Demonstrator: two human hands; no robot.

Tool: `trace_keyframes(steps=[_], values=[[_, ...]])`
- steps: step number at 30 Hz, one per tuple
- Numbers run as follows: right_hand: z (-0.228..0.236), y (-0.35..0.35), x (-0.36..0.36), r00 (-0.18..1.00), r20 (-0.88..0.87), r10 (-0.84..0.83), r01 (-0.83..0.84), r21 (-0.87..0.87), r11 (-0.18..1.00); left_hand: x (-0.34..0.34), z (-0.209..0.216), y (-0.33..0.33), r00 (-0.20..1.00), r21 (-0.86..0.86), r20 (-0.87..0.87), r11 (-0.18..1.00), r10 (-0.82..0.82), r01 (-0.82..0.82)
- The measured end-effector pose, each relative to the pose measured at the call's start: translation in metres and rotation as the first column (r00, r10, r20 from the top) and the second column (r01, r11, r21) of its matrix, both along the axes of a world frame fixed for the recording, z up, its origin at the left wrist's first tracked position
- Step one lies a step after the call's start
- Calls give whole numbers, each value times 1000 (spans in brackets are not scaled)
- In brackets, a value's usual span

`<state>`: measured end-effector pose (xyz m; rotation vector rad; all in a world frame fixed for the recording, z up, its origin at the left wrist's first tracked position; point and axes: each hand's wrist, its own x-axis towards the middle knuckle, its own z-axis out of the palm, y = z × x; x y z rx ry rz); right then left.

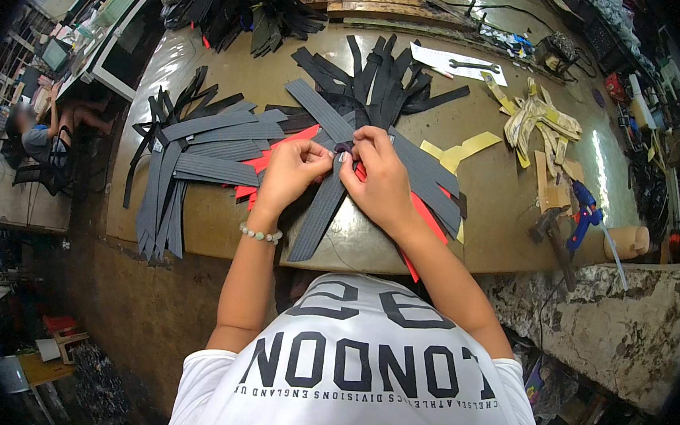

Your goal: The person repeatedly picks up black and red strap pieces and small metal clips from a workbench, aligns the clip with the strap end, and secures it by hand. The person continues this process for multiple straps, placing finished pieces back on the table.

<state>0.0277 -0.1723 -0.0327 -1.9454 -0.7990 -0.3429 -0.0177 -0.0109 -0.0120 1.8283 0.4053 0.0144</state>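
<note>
My left hand [294,169] is closed in a pinch, its fingertips at the middle of a grey ribbed strap [322,215]. What lies between those fingers is too small to make out. From the other side my right hand [381,180] grips the same spot, thumb pressed on the strap and fingers curled over it. A small dark band [343,147] shows between the two hands where the straps cross. Red strips [281,148] and more grey straps [427,171] fan out underneath, partly covered by my hands.
Bundled grey straps [215,169] lie to the left, black straps [379,76] beyond my hands. Rightward are yellow-white strips [546,125], a blue glue gun [586,212], a hammer [550,233] and a wrench [474,66] on paper. A person [39,134] sits at far left.
</note>
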Motion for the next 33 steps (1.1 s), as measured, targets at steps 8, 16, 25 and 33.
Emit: trace_keyframes(steps=[8, 16, 25, 33], values=[[4, -1, 1, 999, 26, 19, -19, -29, 999, 1, -9, 2, 1000, -12, 12, 1000, -17, 17], [-5, -6, 21, 740, -564, 366, 66, 603, 795, -30, 28, 1, 984, -30, 94, 988, -148, 152], [-8, -15, 27, 628, -604, 491, 239, 750, 617, 39, 22, 16, 793, 688, 253, 679, -555, 256], [6, -59, 48, 789, -475, 390, 265, 836, 481, 17, 67, 40, 794, 513, 520, 859, -314, 4]])
